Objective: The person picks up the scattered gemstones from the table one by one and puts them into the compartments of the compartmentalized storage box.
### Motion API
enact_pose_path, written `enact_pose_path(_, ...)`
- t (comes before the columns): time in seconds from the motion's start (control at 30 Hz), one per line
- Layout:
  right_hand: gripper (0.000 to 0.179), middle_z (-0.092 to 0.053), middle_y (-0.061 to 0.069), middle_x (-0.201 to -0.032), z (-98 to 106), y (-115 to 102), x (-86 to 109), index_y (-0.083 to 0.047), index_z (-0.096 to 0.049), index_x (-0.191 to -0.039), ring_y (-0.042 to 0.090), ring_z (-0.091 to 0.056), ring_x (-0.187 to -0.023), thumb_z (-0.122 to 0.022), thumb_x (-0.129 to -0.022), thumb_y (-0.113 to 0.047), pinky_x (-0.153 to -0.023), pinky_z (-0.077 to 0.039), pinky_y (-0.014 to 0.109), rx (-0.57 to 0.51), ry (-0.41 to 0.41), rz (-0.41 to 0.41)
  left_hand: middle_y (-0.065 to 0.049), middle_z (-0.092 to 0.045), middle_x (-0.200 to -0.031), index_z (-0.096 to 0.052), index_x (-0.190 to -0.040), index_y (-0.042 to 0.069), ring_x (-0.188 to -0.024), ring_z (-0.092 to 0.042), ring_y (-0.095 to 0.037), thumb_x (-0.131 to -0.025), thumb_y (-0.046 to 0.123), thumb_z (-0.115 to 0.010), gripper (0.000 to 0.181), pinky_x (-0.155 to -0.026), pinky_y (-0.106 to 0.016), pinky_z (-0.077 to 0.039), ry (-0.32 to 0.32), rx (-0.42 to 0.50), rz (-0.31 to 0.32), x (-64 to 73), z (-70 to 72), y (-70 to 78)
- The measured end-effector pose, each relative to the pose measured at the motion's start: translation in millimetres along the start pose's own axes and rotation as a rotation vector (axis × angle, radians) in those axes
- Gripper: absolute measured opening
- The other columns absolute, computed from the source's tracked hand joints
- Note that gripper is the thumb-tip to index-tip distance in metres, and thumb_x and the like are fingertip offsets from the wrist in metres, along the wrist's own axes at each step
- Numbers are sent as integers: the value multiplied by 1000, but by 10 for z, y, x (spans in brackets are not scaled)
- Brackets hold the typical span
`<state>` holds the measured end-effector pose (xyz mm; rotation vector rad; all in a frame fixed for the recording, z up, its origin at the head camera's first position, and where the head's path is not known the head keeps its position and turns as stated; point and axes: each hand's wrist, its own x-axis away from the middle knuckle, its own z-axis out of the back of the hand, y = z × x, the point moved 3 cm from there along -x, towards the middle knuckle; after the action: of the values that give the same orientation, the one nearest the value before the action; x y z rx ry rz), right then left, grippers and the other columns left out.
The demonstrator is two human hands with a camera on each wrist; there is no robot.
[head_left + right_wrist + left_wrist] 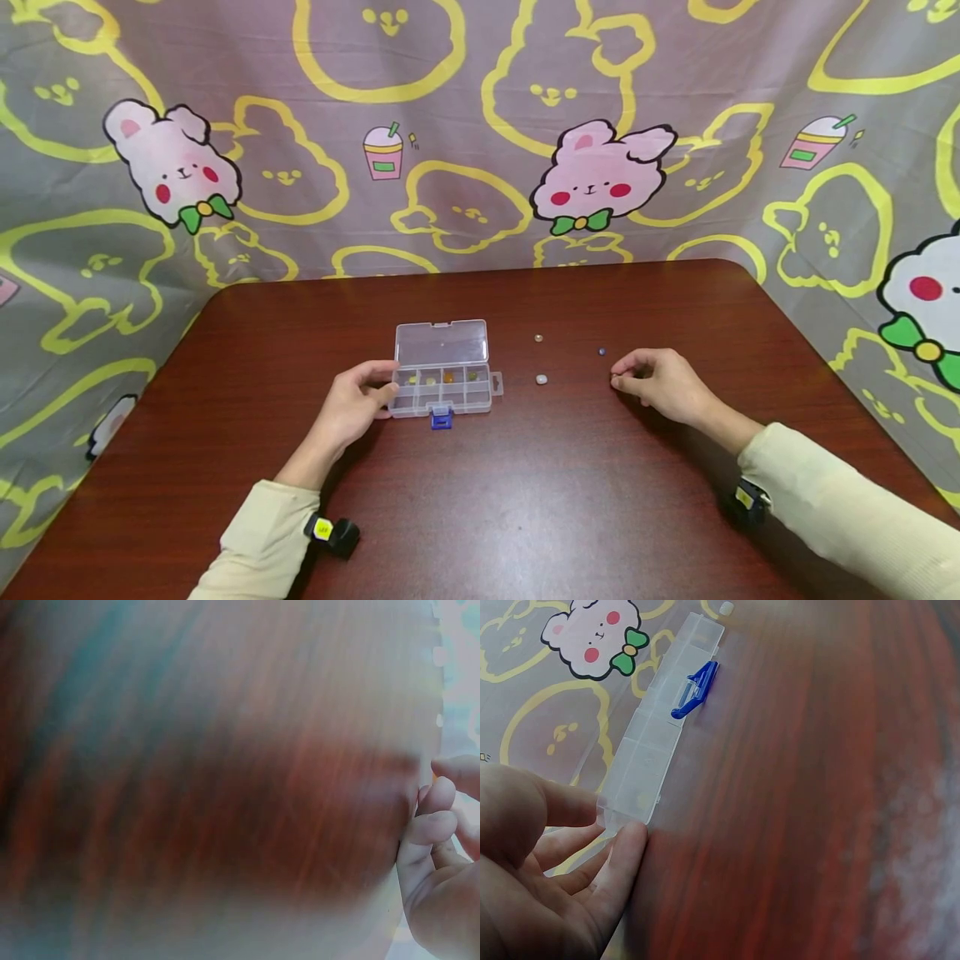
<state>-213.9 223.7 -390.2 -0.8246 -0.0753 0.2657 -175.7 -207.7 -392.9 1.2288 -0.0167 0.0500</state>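
A clear plastic compartment box [441,400] lies on the table with its lid [441,343] raised at the back and a blue latch [441,419] at its front. Small stones, among them an orange stone [448,377], sit in its back row. My left hand [358,400] grips the box's left end between thumb and fingers. To the right, my right hand [663,385] pinches a small orange stone, mostly hidden by the fingertips, close over the table. Nearby lie a dark blue stone [601,352], a white stone [542,379] and a pale brownish stone [538,338].
The dark red-brown wooden table [517,500] spreads beneath both hands. A patterned curtain [465,117] hangs along its back and sides. Each sleeved wrist wears a strapped camera, such as the left wrist camera [333,533].
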Motion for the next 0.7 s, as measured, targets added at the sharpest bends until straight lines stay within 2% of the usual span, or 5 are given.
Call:
enact_pose_path(0.37, 9, -69, 4, -81, -38, -57, 9, -5, -73, -97, 16, -57, -54, -76, -89, -9, -49, -50, 28, -38, 22, 16, -28, -61, -121, -61, -129, -6, -78, -63, -16, -95, -3, -61, 35, -64, -29, -60, 0, -1, -4, -2, 1, 3)
enact_pose_path(0.7, 9, -68, 5, -79, -160, -159, 2, -4, -73, -97, 16, -56, -54, -76, -88, -5, -48, -50, 28, -82, -4, 31, -28, -61, -121, -61, -130, -6, -79, -64, -16, -95, -3, -62, 35, -64, -29, -60, 2, 0, -1, 3, -3, -1)
